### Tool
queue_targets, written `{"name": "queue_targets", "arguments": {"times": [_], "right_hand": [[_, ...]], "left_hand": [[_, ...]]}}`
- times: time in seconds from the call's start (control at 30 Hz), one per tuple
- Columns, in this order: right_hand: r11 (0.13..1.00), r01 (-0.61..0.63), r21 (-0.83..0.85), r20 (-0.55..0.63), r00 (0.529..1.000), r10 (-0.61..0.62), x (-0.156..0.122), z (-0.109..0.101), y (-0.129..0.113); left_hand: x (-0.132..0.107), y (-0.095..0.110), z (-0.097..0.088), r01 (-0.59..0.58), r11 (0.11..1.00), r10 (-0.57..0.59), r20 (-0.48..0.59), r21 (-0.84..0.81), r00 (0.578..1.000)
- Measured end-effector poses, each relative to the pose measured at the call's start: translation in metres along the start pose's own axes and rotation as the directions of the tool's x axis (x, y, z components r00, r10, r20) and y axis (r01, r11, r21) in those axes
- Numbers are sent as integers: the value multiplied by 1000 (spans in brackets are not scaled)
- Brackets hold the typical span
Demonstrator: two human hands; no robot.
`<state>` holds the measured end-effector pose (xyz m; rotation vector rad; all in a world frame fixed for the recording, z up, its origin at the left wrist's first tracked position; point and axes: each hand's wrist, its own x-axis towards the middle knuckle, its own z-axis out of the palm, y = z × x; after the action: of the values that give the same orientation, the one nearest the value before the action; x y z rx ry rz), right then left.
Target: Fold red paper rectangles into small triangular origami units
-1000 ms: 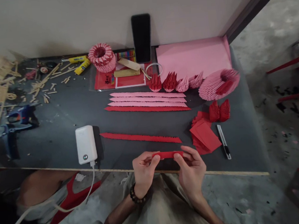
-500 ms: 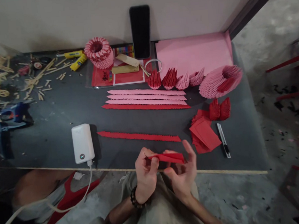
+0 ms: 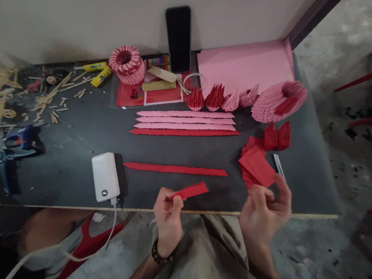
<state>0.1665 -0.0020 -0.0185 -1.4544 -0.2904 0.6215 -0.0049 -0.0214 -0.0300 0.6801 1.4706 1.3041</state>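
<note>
Paper of a plain, even red was seen, folded into a narrow, flat band with straight long edges and a nearly square free end. A matte surface was shown, and its other end was partly covered by fingers. It was held above the near part of the dark table, close to the front edge. Its long axis was laid mostly across the view, tilted slightly, so that the free end was pointed to the right and a little away from the person. By contrast, the red toothed strip beyond it was sloped the other way, its tapered end being directed left.

The band was pinched at its left end between the thumb and fingers of the left hand. The right hand, somewhat blurred, was held well apart with its fingers partly bent, beside the pile of red sheets. The cutter was partly hidden behind it; whether anything was touched or gripped there could not be told.
</note>
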Motion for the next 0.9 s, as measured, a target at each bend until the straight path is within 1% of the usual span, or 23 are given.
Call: {"name": "queue_targets", "arguments": {"times": [0.03, 0.07, 0.1, 0.13, 0.17, 0.2, 0.27, 0.33, 0.4, 0.47, 0.53, 0.6, 0.63, 0.67, 0.73, 0.8, 0.9], "right_hand": [[998, -22, -53, 85, 996, 27, 0, -2, 1], [988, -81, -131, 250, 962, 112, -4, -4, 2], [966, -144, -215, 430, 874, 226, -10, -5, 4], [941, -176, -289, 554, 771, 314, -17, -5, 7], [936, -176, -305, 576, 749, 329, -24, -5, 9], [932, -176, -317, 582, 739, 338, -30, -4, 12], [923, -204, -327, 555, 749, 363, -38, -1, 15], [899, -304, -314, 508, 747, 429, -39, 1, 17], [857, -430, -283, 471, 716, 515, -35, 2, 17], [824, -505, -258, 459, 686, 565, -30, 2, 17], [812, -521, -263, 476, 662, 579, -28, 2, 17], [819, -493, -295, 520, 636, 570, -27, 0, 19], [826, -464, -321, 547, 620, 562, -26, -2, 19], [835, -429, -346, 575, 606, 550, -26, -3, 20], [856, -355, -377, 623, 586, 518, -25, -6, 20], [872, -294, -391, 651, 581, 488, -23, -9, 19], [898, -145, -416, 666, 623, 409, -21, -14, 16]], "left_hand": [[0, 1, 0, 0, 1000, 0, 8, 8, 1000], [0, 2, 1, -1, 1000, 0, 33, 18, 999], [-1, 3, 3, 7, 1000, -9, 71, 23, 997], [-3, 5, 5, 26, 999, -28, 116, 22, 993], [-5, 6, 7, 53, 998, -55, 163, 16, 985], [-6, 7, 8, 85, 996, -86, 205, 12, 975], [-6, 9, 7, 121, 992, -126, 255, 33, 959], [1, 9, 1, 70, 993, -92, 267, 90, 959], [11, 8, -6, -27, 989, -19, 312, 143, 950], [22, 8, -11, -112, 978, 28, 422, 177, 906], [32, 9, -13, -218, 956, 84, 528, 197, 845], [39, 12, -11, -308, 928, 120, 613, 210, 781], [41, 15, -10, -339, 916, 129, 640, 216, 757], [42, 17, -9, -355, 908, 133, 652, 222, 747], [42, 21, -5, -358, 903, 137, 632, 236, 763], [39, 24, -1, -327, 911, 125, 586, 252, 801], [32, 24, 6, -224, 932, 51, 510, 284, 858]]}}
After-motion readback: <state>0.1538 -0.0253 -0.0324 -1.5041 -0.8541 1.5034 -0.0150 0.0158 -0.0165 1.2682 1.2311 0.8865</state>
